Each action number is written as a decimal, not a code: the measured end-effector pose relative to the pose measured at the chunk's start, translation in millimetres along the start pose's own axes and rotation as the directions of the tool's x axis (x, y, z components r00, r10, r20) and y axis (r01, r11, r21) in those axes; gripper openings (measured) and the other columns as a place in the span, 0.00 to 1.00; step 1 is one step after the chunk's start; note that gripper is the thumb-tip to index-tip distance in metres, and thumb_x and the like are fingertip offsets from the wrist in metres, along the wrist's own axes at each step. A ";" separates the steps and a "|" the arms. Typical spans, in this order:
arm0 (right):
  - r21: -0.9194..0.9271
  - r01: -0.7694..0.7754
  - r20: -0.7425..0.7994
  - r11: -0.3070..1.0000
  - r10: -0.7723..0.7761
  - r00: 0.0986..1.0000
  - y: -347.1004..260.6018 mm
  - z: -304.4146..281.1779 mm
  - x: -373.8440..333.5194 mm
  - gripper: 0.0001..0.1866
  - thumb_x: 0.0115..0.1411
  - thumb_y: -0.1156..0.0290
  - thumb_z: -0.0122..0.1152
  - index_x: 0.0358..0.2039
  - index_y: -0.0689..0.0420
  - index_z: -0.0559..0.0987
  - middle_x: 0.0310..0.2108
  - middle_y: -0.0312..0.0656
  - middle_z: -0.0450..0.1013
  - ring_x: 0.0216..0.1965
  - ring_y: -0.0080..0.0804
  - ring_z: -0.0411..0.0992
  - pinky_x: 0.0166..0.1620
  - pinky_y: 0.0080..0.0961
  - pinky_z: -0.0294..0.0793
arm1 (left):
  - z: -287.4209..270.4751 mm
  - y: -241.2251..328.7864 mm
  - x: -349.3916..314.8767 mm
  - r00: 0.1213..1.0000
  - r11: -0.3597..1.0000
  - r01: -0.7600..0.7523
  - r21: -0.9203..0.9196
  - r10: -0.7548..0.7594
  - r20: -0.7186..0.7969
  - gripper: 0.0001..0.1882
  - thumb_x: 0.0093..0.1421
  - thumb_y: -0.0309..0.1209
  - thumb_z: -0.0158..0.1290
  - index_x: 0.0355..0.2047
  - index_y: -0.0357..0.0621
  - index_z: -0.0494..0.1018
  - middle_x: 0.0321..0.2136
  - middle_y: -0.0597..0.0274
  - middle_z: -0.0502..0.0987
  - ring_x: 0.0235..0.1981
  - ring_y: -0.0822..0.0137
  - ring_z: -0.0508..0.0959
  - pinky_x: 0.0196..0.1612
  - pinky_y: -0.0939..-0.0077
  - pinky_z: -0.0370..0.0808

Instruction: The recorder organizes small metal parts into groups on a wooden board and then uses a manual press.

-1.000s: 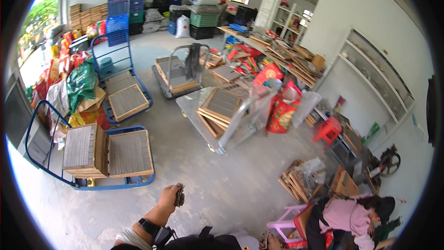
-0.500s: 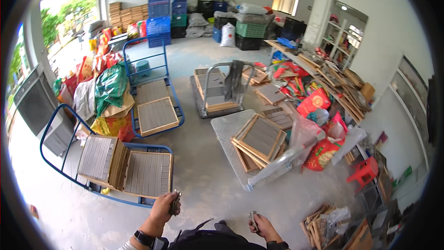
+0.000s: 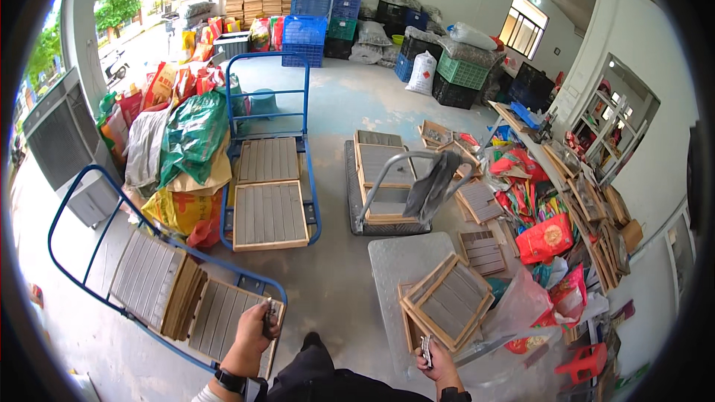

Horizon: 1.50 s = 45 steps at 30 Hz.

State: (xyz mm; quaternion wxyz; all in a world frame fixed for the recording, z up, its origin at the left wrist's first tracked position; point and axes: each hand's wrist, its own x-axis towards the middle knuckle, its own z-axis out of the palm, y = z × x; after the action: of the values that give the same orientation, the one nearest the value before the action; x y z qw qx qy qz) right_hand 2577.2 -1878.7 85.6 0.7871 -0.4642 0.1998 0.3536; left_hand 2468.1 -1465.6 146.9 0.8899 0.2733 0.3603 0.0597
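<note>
My left hand [image 3: 252, 341] is closed round a small dark, metallic thing [image 3: 271, 316] whose kind I cannot make out. It hovers in front of a blue-framed cart [image 3: 261, 280] loaded with stacked wood-framed panels [image 3: 149, 277] of grey slats. My right hand [image 3: 439, 366] grips a small silvery metal thing [image 3: 427, 350], also too small to name. Just beyond it, wood-framed panels [image 3: 453, 299] lie in a skewed pile on a grey flatbed cart [image 3: 398, 253].
Ahead stands another blue cart [image 3: 313, 208] with panels, and a grey cart [image 3: 359, 216] with a dark cloth [image 3: 432, 187] over its handle. Filled sacks [image 3: 195, 138] crowd the left. Bags and wood pieces [image 3: 588, 216] line the right, near a red stool [image 3: 581, 363].
My view has moved forward and tilted, so the carts appear nearer and shifted. Both hands keep hold of their small things. A dark shoe now shows more plainly between them.
</note>
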 end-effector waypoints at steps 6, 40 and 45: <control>0.053 0.119 -0.151 0.991 -0.110 0.982 -109.9 50.7 88.2 0.15 0.60 0.54 0.44 0.35 0.54 0.67 0.20 0.43 0.67 0.13 0.29 0.60 0.14 0.22 0.56 | 152.8 80.8 107.0 0.978 0.978 0.019 0.206 -0.061 0.200 0.11 0.60 0.35 0.43 0.26 0.41 0.64 0.14 0.61 0.64 0.11 0.68 0.62 0.15 0.75 0.58; 0.104 0.778 -0.617 0.620 -0.573 0.539 -562.1 317.0 531.4 0.13 0.60 0.56 0.43 0.35 0.53 0.68 0.20 0.40 0.68 0.10 0.24 0.59 0.11 0.17 0.53 | 538.1 386.0 828.0 0.934 0.913 0.221 0.343 -0.299 0.196 0.12 0.59 0.37 0.39 0.27 0.43 0.66 0.13 0.58 0.65 0.12 0.63 0.62 0.17 0.72 0.59; 0.324 0.675 -0.549 0.662 -0.450 0.705 -573.0 362.0 628.7 0.14 0.60 0.57 0.43 0.35 0.55 0.69 0.20 0.43 0.68 0.13 0.27 0.60 0.14 0.21 0.56 | 608.1 431.6 904.2 0.865 0.831 0.263 0.491 -0.428 0.261 0.11 0.59 0.35 0.38 0.28 0.41 0.64 0.14 0.54 0.67 0.12 0.61 0.63 0.16 0.70 0.59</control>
State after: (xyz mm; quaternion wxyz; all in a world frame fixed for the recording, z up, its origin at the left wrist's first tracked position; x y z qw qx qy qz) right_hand 3418.8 -1512.4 196.3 0.8872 -0.3458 0.2920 -0.0893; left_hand 3580.0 -1097.1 184.5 0.8510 0.4019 0.2390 -0.2389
